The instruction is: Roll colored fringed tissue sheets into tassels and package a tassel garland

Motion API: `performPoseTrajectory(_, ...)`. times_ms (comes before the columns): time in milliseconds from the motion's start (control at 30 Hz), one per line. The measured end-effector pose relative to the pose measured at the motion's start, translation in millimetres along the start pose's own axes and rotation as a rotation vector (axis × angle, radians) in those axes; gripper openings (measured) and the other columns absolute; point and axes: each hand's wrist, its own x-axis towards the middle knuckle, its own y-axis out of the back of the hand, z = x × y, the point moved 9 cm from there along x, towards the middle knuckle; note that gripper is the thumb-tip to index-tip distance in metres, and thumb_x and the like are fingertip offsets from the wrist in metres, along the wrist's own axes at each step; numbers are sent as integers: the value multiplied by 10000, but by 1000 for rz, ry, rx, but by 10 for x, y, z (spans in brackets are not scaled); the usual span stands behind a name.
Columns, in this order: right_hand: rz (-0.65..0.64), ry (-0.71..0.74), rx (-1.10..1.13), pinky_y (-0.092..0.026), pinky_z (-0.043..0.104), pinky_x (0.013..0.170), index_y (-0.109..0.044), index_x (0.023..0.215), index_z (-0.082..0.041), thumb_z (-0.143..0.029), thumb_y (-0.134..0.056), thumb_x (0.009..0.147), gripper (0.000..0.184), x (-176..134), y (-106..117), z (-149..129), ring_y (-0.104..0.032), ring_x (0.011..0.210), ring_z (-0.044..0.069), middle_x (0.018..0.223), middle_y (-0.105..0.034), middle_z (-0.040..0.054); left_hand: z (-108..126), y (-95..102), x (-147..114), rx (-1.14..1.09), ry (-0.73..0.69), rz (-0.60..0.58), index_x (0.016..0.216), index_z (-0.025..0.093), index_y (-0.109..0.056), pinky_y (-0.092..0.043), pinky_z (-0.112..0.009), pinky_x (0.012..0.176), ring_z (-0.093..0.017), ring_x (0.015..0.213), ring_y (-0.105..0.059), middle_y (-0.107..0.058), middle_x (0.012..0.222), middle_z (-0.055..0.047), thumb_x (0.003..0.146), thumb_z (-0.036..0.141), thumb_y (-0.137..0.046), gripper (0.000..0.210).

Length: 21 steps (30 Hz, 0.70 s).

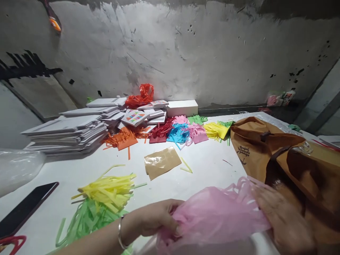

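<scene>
A sheet of pink fringed tissue paper [220, 212] spreads between my two hands at the front of the table. My left hand [159, 217], with a silver bangle at the wrist, pinches its left end between thumb and fingers. My right hand [284, 216] lies against the paper's right end, where the cut strips are; motion blurs its fingers. Left of my left arm lie a yellow fringed paper bundle [108, 193] and a green fringed paper bundle [90, 219], partly overlapping. A brown shiny paper packet [162, 162] rests beyond my hands.
Stacks of white flat cartons [69, 131] stand at the back left. Folded fringe bundles line the middle back, including a blue one [178, 132]. A brown bag [255, 141] occupies the right side. At the left edge lie a phone [26, 209] and clear plastic [18, 170].
</scene>
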Motion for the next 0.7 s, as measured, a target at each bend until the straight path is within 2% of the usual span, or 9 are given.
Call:
performPoseTrajectory(133, -182, 96, -22, -460, 526, 1127, -645, 1282, -89, -70, -482, 944, 376, -294, -530, -483, -575, 1315, 334, 1258, -714, 151, 147, 647, -330, 586, 76, 258, 1053, 172, -718, -558, -315, 670, -224, 741, -667, -731, 860, -41, 589, 361, -808, 509)
performPoseTrajectory(233, -232, 117, -1, -491, 526, 1097, -663, 1235, -95, -14, -483, 903, 386, -439, -808, -729, -616, 1266, 321, 1273, -709, 141, 370, 912, -670, 875, 8, 563, 1179, 188, -673, -487, -480, 972, -347, 1090, -615, -701, 1154, -121, 730, 413, -763, 509)
performPoseTrajectory(267, -234, 119, 12, -480, 518, 1109, -664, 1231, -96, 11, -461, 886, 414, -453, -851, -768, -621, 1261, 306, 1279, -707, 136, 450, 886, -765, 946, -79, 660, 1213, 198, -655, -433, -518, 1043, -364, 1178, -571, -662, 1247, -141, 785, 391, -723, 474)
performPoseTrajectory(333, -224, 147, 30, -419, 511, 1158, -665, 1230, -97, 28, -426, 854, 462, -428, -874, -818, -637, 1242, 282, 1291, -702, 128, 534, 618, -851, 1132, -309, 764, 1271, 243, -623, -401, -522, 1098, -349, 1267, -527, -601, 1365, -138, 857, 304, -652, 419)
performPoseTrajectory(400, -218, 192, 29, -315, 518, 1216, -666, 1230, -89, -2, -427, 831, 473, -359, -859, -845, -658, 1206, 279, 1289, -703, 131, 405, 174, -720, 1303, -509, 651, 1336, 300, -582, -451, -481, 1085, -326, 1298, -529, -583, 1424, -111, 847, 228, -681, 505)
performPoseTrajectory(467, -211, 231, 30, -235, 517, 1245, -669, 1213, -78, -20, -437, 807, 472, -303, -819, -831, -683, 1153, 278, 1249, -721, 142, 114, -197, -451, 1434, -571, 450, 1417, 292, -515, -453, -521, 1095, -370, 1342, -503, -552, 1490, -121, 799, 222, -760, 669)
performPoseTrajectory(500, -214, 229, 31, -221, 521, 1246, -671, 1199, -71, -22, -442, 798, 465, -304, -796, -782, -690, 1131, 281, 1223, -729, 156, -21, -284, -320, 1490, -554, 413, 1424, 263, -509, -453, -553, 1089, -391, 1335, -512, -550, 1495, -142, 798, 199, -758, 676)
performPoseTrajectory(633, -303, 100, -18, -294, 559, 1178, -668, 1191, -108, -81, -466, 795, 446, -655, -688, -250, -708, 1044, 301, 1174, -740, 152, -259, -269, -47, 1562, -500, 502, 1373, 173, -536, -489, -558, 1043, -370, 1238, -592, -620, 1416, -163, 863, 83, -621, 526)
performPoseTrajectory(700, -392, -33, -87, -435, 561, 1027, -657, 1198, -129, -143, -458, 827, 421, -942, -596, 132, -711, 999, 325, 1172, -730, 159, -238, -233, -71, 1549, -554, 569, 1365, 172, -529, -499, -515, 1039, -333, 1217, -603, -645, 1386, -135, 879, 67, -583, 500)
